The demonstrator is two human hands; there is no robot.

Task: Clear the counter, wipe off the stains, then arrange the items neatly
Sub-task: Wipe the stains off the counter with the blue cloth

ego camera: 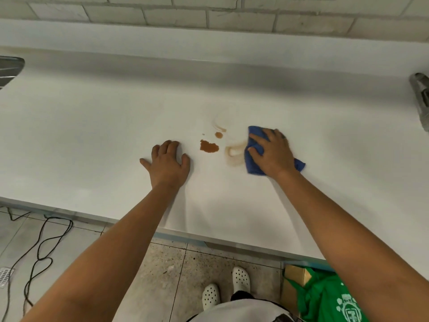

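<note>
Most of the blue cloth (254, 156) sits hidden beneath the right hand (271, 154), only its left side and a corner at the right peeking out. At the upper left edge of the frame, a grey metal object (10, 70) is cut off, too little showing to name it. Over at the right edge, a grey metallic item (421, 96) is sliced by the border and blurred. Bottom right, a green bag (329, 298) runs out of frame, its white print only partly readable.
</note>
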